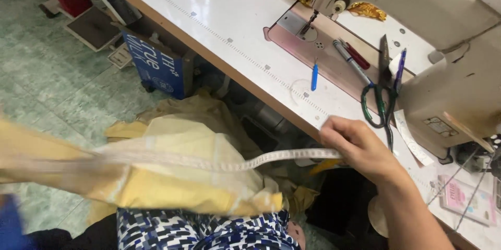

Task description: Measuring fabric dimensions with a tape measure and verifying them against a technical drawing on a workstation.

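Right hand pinches lace strip taut; yellow fabric looks light, limp (slippery?); grip at edges; left hand unseen.

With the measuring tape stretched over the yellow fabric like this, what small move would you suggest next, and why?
Probably lower the measuring tape onto the yellow fabric: the right hand pinches one end by the table edge, and the tape looks slightly slack and raised, so pressing it flat should steady the reading.
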